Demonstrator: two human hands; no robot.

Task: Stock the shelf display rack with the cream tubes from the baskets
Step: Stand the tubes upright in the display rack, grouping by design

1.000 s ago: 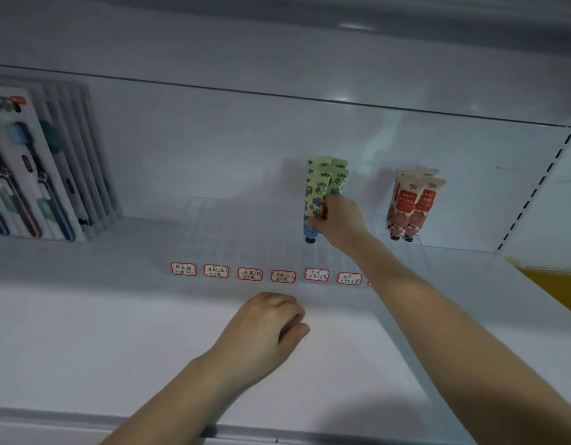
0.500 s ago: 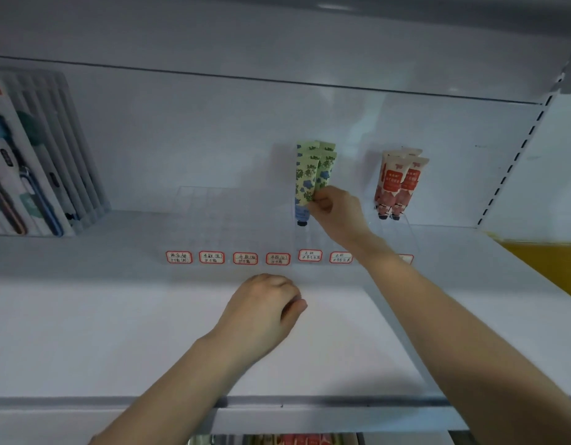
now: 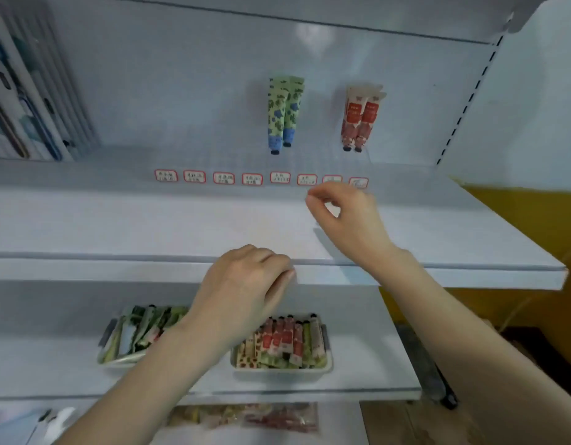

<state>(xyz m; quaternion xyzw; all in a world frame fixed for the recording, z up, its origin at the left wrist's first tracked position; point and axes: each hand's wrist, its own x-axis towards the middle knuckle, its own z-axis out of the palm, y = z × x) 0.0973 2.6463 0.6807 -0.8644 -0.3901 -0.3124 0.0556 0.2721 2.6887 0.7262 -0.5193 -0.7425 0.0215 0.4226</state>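
1. Two green cream tubes point(image 3: 284, 114) stand cap-down in the clear display rack point(image 3: 197, 159), beyond the right hand point(image 3: 345, 216) and slightly to its left. Two red cream tubes point(image 3: 362, 120) stand the same way, straight beyond it.
2. A row of red-bordered labels point(image 3: 252, 179) runs along the rack's front, just past the right hand's fingertips.
3. The right hand hovers over the shelf point(image 3: 117, 226). It is empty, with loosely bent fingers and thumb and forefinger slightly apart.
4. The left hand point(image 3: 245, 284) sits at the shelf's front edge, nearer the person, fingers curled under and holding nothing.
5. Below the hands, two baskets of mixed tubes sit on the lower shelf point(image 3: 358, 374). The left basket point(image 3: 117, 361) is left of the left forearm, and the right basket point(image 3: 281, 372) is between the forearms.
6. Toothbrush packs point(image 3: 17, 101) stand far left of both hands.
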